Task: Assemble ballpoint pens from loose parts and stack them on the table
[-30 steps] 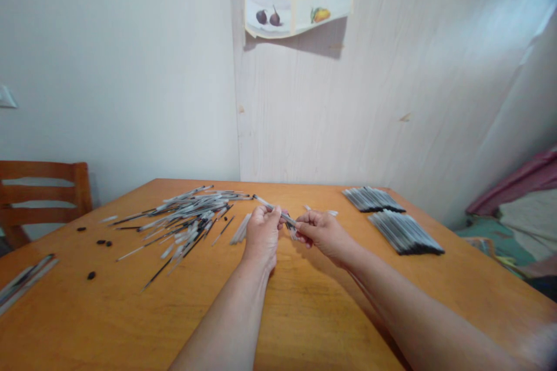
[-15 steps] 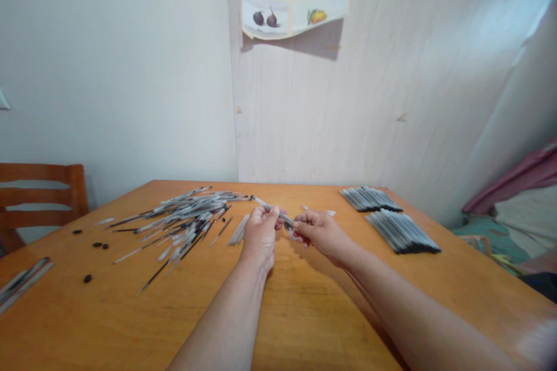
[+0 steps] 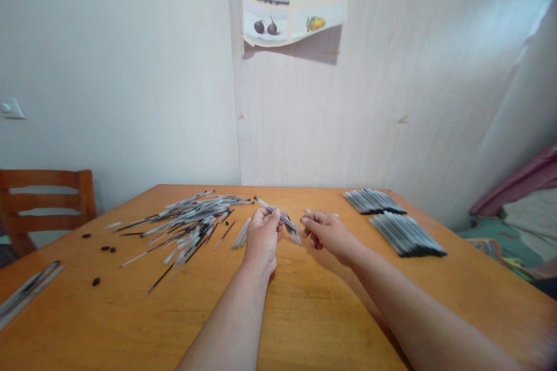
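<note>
My left hand (image 3: 264, 237) is closed around a thin clear pen (image 3: 263, 204) with a dark upper end. The pen slants from upper left to lower right, and its lower end comes out near my right hand. My right hand (image 3: 324, 230) has its fingers pinched together, a small gap away from that lower end; whatever sits in the pinch is too small to make out. Under and behind my hands lie some pale clear tubes (image 3: 241, 234). To the left spreads a loose pile of pen parts (image 3: 191, 223), with dark refills and clear barrels mixed together.
Two neat rows of pens, a back row (image 3: 372, 202) and a front row (image 3: 404, 235), lie on the right of the wooden table (image 3: 304, 313). Small black caps (image 3: 96, 282) are scattered at left, near a flat packet (image 3: 30, 293). A chair (image 3: 47, 200) stands beyond the left edge.
My right hand has moved slightly right, off the lower end of the pen it was touching. My left hand still grips the pen. The view has tilted a little.
</note>
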{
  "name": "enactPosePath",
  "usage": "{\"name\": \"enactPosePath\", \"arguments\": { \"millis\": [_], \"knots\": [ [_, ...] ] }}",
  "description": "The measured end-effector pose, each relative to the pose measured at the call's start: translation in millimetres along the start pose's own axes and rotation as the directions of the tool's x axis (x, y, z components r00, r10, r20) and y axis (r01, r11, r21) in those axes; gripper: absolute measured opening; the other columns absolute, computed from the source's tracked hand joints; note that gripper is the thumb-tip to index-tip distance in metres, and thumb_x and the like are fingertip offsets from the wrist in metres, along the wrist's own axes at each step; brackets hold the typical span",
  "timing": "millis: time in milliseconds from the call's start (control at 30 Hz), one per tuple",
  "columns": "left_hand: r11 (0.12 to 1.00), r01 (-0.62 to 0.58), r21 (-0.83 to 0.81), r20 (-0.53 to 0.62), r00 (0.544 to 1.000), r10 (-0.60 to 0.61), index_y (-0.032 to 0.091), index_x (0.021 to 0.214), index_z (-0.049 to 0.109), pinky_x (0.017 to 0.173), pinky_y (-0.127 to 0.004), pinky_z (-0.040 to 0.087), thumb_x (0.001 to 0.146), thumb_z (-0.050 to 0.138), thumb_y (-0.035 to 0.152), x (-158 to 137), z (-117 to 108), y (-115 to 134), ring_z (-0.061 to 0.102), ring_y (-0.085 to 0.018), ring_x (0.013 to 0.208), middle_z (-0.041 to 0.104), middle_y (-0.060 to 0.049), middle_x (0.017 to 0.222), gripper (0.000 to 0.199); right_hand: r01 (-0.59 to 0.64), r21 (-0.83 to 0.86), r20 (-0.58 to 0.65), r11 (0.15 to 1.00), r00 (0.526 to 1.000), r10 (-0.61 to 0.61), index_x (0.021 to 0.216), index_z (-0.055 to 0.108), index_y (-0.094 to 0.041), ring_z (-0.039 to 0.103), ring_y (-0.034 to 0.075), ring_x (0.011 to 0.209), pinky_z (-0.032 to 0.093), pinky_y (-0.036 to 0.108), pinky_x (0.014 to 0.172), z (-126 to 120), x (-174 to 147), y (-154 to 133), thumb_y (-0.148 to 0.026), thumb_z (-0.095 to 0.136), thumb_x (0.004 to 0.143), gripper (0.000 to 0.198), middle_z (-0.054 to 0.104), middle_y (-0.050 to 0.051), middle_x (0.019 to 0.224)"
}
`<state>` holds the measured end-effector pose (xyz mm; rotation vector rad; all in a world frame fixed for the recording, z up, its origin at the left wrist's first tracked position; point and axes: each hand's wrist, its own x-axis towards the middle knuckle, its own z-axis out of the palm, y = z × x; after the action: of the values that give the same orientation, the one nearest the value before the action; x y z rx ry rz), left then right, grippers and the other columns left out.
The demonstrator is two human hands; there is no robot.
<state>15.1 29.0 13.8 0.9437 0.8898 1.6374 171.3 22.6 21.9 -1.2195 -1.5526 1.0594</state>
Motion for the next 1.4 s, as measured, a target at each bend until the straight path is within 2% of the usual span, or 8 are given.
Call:
{"name": "enactPosePath", "arguments": {
  "millis": [167, 500, 633, 733, 867, 1100, 1267, 1400],
  "knots": [
    [0.999, -0.019, 0.032, 0.023, 1.000, 0.019, 0.018, 0.095, 0.061, 0.071, -0.025, 0.045, 0.070, 0.073, 0.041, -2, 4, -1, 0.063, -0.013, 0.074, 0.069, -0.003, 0.080, 0.036, 0.018, 0.008, -0.098, 1.000, 0.995, -0.017, 0.073, 0.054, -0.019, 0.042, 0.008, 0.041, 0.029, 0.020, 0.038, -6, 1, -5, -0.041, 0.057, 0.081, 0.024, 0.055, -0.003, 0.054],
    [0.963, -0.124, 0.240, 0.193, 0.978, 0.078, 0.019, 0.097, 0.069, 0.072, -0.028, 0.045, 0.074, 0.067, 0.033, -8, 7, -6, 0.062, -0.018, 0.077, 0.070, -0.007, 0.085, 0.027, 0.142, 0.019, -0.180, 0.990, 0.974, -0.136, 0.088, 0.061, -0.018, 0.051, 0.010, 0.054, 0.039, 0.023, 0.048, -10, -3, -24, -0.038, 0.057, 0.081, 0.022, 0.061, 0.001, 0.073],
    [0.906, -0.247, 0.344, 0.321, 0.938, 0.134, 0.021, 0.090, 0.072, 0.074, -0.030, 0.043, 0.075, 0.066, 0.030, -9, 5, -9, 0.061, -0.020, 0.079, 0.070, -0.008, 0.086, 0.019, 0.197, -0.087, -0.205, 0.977, 0.956, -0.211, 0.105, 0.063, -0.017, 0.054, 0.011, 0.058, 0.043, 0.025, 0.055, -12, -5, -30, -0.039, 0.053, 0.085, 0.031, 0.063, 0.003, 0.078],
    [0.842, -0.369, 0.393, 0.377, 0.900, 0.219, 0.025, 0.080, 0.073, 0.075, -0.031, 0.042, 0.072, 0.069, 0.029, -9, 1, -9, 0.059, -0.022, 0.079, 0.069, -0.007, 0.080, 0.010, 0.271, -0.244, -0.175, 0.931, 0.932, -0.317, 0.098, 0.066, -0.018, 0.057, 0.013, 0.063, 0.043, 0.026, 0.060, -16, -4, -28, -0.036, 0.050, 0.088, 0.026, 0.065, 0.003, 0.080],
    [0.673, -0.477, 0.564, 0.415, 0.869, 0.268, 0.027, 0.082, 0.074, 0.079, -0.034, 0.038, 0.075, 0.066, 0.029, -10, -3, -5, 0.057, -0.024, 0.083, 0.068, -0.008, 0.082, 0.010, 0.287, -0.497, -0.099, 0.819, 0.919, -0.382, 0.083, 0.068, -0.018, 0.060, 0.015, 0.072, 0.041, 0.026, 0.066, -23, -2, -27, -0.028, 0.052, 0.087, 0.019, 0.068, 0.004, 0.078],
    [0.136, -0.553, 0.822, 0.517, 0.824, 0.231, 0.031, 0.102, 0.071, 0.086, -0.039, 0.034, 0.089, 0.050, 0.029, -15, -5, 2, 0.055, -0.024, 0.098, 0.069, -0.005, 0.099, 0.024, 0.163, -0.850, 0.061, 0.501, 0.975, -0.215, 0.082, 0.073, -0.018, 0.063, 0.019, 0.075, 0.037, 0.027, 0.064, -30, -15, -44, -0.024, 0.050, 0.085, 0.023, 0.072, 0.008, 0.080],
    [0.037, -0.569, 0.822, 0.537, 0.794, 0.283, 0.032, 0.104, 0.070, 0.088, -0.040, 0.036, 0.089, 0.051, 0.033, -16, -5, 1, 0.054, -0.025, 0.106, 0.067, -0.004, 0.111, 0.024, 0.114, -0.902, 0.047, 0.416, 0.985, -0.167, 0.079, 0.073, -0.019, 0.063, 0.018, 0.072, 0.033, 0.027, 0.059, -37, -22, -49, -0.024, 0.052, 0.080, 0.021, 0.072, 0.008, 0.079],
    [0.035, -0.517, 0.855, 0.467, 0.799, 0.379, 0.029, 0.111, 0.068, 0.094, -0.042, 0.037, 0.087, 0.053, 0.036, -13, -7, 1, 0.051, -0.028, 0.114, 0.063, -0.006, 0.121, 0.028, -0.053, -0.879, -0.154, 0.473, 0.972, -0.178, 0.085, 0.073, -0.021, 0.063, 0.017, 0.077, 0.033, 0.025, 0.059, -69, -15, -41, -0.027, 0.051, 0.083, 0.023, 0.072, 0.006, 0.085]
  ]
}}
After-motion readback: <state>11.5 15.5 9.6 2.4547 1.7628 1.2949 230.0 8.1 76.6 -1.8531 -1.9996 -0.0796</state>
